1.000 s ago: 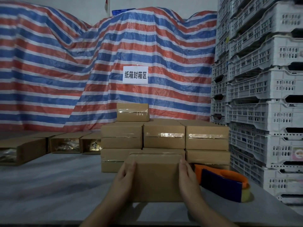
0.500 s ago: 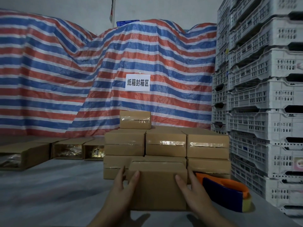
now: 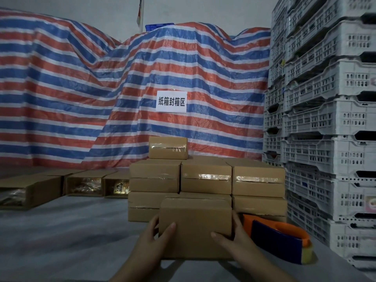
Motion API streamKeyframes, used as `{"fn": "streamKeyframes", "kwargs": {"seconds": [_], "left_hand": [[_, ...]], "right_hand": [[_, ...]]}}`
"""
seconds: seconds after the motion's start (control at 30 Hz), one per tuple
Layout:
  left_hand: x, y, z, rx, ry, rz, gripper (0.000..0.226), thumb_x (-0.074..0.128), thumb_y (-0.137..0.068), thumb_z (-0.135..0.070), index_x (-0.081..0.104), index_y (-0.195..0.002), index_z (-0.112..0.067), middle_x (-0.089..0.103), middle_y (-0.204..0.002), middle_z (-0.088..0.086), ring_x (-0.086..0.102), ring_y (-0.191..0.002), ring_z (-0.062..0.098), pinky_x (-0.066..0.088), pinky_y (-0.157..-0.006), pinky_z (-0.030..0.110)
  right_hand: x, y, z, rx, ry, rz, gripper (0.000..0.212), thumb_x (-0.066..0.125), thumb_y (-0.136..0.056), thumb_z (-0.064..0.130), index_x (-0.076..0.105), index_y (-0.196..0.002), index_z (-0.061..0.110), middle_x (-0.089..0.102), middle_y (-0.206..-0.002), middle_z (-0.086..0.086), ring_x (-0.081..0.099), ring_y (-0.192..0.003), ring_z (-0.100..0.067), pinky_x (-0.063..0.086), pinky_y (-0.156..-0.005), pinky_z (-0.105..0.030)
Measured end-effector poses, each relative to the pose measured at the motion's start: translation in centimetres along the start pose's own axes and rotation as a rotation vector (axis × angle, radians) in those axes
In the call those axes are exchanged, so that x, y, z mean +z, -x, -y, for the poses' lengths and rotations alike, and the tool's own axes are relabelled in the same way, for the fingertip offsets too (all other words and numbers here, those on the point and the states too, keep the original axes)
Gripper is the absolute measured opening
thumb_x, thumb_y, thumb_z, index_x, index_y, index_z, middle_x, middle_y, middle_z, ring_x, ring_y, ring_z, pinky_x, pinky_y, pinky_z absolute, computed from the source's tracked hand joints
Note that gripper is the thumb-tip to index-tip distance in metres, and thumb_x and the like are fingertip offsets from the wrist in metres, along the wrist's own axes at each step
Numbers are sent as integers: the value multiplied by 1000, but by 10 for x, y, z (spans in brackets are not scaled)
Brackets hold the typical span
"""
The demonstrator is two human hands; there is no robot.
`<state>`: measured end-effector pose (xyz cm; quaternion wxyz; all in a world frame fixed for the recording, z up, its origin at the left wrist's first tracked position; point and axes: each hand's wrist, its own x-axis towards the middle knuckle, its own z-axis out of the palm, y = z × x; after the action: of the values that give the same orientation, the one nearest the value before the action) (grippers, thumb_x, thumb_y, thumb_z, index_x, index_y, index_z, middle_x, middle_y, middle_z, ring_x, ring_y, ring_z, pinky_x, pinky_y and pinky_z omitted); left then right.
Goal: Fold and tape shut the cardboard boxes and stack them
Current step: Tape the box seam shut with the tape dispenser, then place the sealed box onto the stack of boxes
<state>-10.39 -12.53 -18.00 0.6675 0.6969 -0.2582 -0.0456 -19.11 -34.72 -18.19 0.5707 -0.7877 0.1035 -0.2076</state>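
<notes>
A closed brown cardboard box [image 3: 195, 220] sits in front of me, held from both sides. My left hand [image 3: 148, 243] grips its left side with the thumb over the near face. My right hand [image 3: 238, 241] grips its right side, thumb also on the near face. Behind it stands a stack of taped boxes [image 3: 206, 180], two layers of three with one more taped box [image 3: 167, 147] on top at the left. An orange and blue tape dispenser [image 3: 278, 239] lies on the table just right of my right hand.
Several open boxes [image 3: 85, 185] with contents lie in a row at the back left of the grey table [image 3: 61, 231]. White plastic crates [image 3: 329, 119] tower along the right. A red, white and blue striped tarp [image 3: 101, 88] with a white sign hangs behind.
Both hands have shifted from flat on the box's sides to gripping it with thumbs on the near face. The box appears slightly raised and the view has tilted upward.
</notes>
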Motion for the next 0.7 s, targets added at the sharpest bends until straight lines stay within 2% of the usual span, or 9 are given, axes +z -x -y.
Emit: {"fn": "streamKeyframes", "kwargs": {"seconds": [0.07,0.13,0.2,0.3,0.4,0.5,0.57,0.63,0.7], "left_hand": [[2,0,2,11,-6,-28,62,62,-79,-56,42,-135,-37,59,-110,-20,58,-99,-2,48,-69,11],[4,-2,2,23,-4,-67,57,62,-84,-51,45,-136,-35,60,-105,-21,58,-93,-4,45,-62,9],[7,-1,-2,43,12,-109,64,63,-78,-54,48,-136,-33,61,-105,-19,59,-95,-1,47,-67,15],[9,-5,-18,69,48,-166,85,62,-65,-63,43,-141,-30,60,-125,-5,59,-107,13,53,-83,32],[8,-14,-47,185,41,-183,92,62,-60,-70,38,-140,-31,57,-117,-16,56,-95,-2,47,-67,17],[6,-32,-77,319,40,-113,107,70,-61,-66,20,-151,-37,51,-124,-19,56,-97,-4,50,-60,12],[6,-47,-95,406,-6,-24,113,77,-61,-60,8,-149,-52,46,-119,-31,58,-100,-4,54,-64,11],[9,-64,-113,470,-72,57,117,82,-64,-51,-2,-144,-61,38,-112,-44,55,-101,-14,52,-67,8],[14,-84,-132,534,-148,69,118,81,-72,-41,-9,-146,-58,36,-107,-49,52,-99,-20,50,-72,9]], "right_hand": [[1,2,-1,-33,18,6,102,79,-81,40,9,-155,44,48,-124,18,46,-121,-11,42,-104,-35],[3,5,-2,-91,61,-1,92,75,-84,42,17,-154,41,51,-123,23,50,-115,-2,44,-97,-26],[6,8,-2,-135,62,-31,84,73,-85,42,22,-153,39,52,-120,26,50,-106,7,43,-90,-19],[6,12,12,-186,-3,-72,73,73,-83,41,31,-143,44,56,-119,25,53,-103,11,45,-85,-12],[-2,12,42,-278,-30,-173,72,69,-71,55,38,-135,47,60,-119,20,57,-107,4,48,-84,-17],[-17,7,82,-354,-46,-284,65,61,-64,67,43,-123,48,60,-111,23,58,-100,3,46,-73,-18],[-28,-5,107,-379,-56,-334,45,59,-73,68,46,-112,49,60,-105,25,57,-93,5,44,-69,-17],[-41,-25,128,-407,-56,-387,30,59,-85,62,49,-107,45,57,-100,27,55,-89,7,43,-72,-18],[-52,-48,147,-402,-80,-417,38,58,-90,59,49,-119,36,56,-100,24,54,-92,4,46,-84,-25]]}}
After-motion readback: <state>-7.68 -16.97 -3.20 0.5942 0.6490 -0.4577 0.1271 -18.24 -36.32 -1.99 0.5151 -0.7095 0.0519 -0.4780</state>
